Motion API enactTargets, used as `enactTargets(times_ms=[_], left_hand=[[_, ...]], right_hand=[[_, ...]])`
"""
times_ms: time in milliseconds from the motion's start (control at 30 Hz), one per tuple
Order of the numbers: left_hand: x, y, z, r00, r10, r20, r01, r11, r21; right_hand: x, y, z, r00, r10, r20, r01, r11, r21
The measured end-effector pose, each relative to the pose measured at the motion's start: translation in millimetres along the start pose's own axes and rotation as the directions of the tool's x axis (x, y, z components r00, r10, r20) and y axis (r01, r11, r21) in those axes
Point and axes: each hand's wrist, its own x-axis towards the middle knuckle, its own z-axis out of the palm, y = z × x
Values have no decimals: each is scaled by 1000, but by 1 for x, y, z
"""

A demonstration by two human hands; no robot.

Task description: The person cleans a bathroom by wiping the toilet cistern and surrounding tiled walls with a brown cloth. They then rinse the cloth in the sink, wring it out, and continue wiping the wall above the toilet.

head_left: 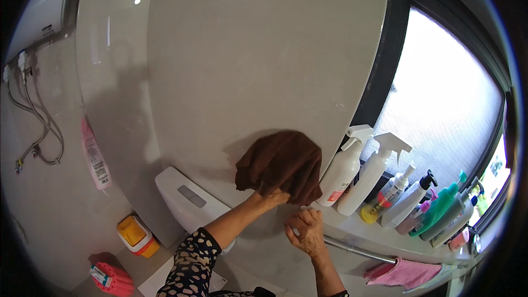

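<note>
A dark brown cloth (281,162) is bunched up against the beige wall. My left hand (273,199) grips it from below, its fingers mostly hidden in the folds. Just below and to the right, my right hand (306,232) is closed with curled fingers. It is at the left end of a metal towel bar (357,249), close under the ledge. A small white bit shows at its fingertips, too small to name. Nearest to both hands on the ledge stand a white spray bottle (340,173) and a second, slimmer spray bottle (365,184).
Along the window ledge (346,224) are a yellow-bottomed pump bottle (379,206), a green pump bottle (437,209) and several others. A pink towel (404,273) hangs on the bar. Below left are a white toilet tank (181,201), an orange-and-white bin (137,235) and a red container (115,280).
</note>
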Motion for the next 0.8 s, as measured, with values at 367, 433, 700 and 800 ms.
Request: enactTargets(times_ms=[367, 433, 700, 800], left_hand=[[69, -84, -25, 994, -71, -86, 89, 970, 227], [75, -92, -12, 989, -122, -88, 138, 966, 217], [59, -52, -16, 931, -67, -358, 137, 975, 175], [32, -13, -55, 892, 96, -441, -11, 981, 192]], right_hand=[[8, -6, 0, 999, 28, 22, -29, 999, 45], [1, -1, -3, 999, 43, 31, -44, 998, 33], [-2, 1, -3, 996, 90, -3, -89, 991, 98], [6, -7, 0, 998, 50, -36, -45, 990, 130]])
